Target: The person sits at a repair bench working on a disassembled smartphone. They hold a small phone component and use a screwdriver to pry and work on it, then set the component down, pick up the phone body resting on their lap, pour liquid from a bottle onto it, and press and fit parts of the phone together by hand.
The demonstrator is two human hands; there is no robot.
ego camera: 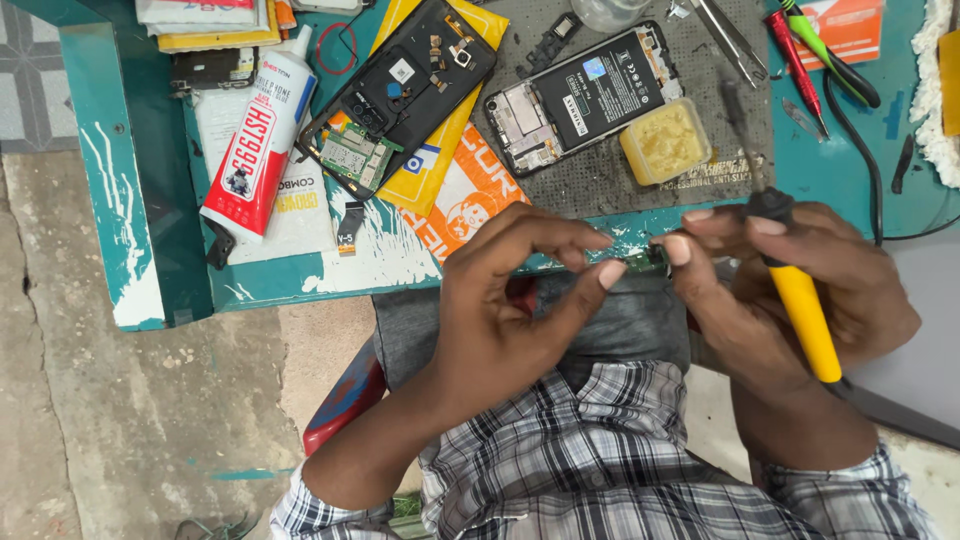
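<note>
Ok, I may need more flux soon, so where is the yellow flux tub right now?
In the head view the yellow flux tub sits on the grey mat, just right of the opened phone with the black battery, above the right hand.

Small green circuit board [645, 262] pinched between fingers [610, 272] of both hands: matt, bare laminate look. Soldering iron [803, 315] in right hand [800, 290]: glossy yellow plastic handle, black collar, dull metal shaft above the fingers. Desk [150, 260] beyond the fingers: teal paint, chipped and scuffed to white. Grey work mat [600, 185] just past the fingertips: matt, textured rubber. Glue tube [255, 145] far left of the fingers: glossy plastic. Below the hands, plaid shirt [620, 460]: soft woven cloth.
</note>
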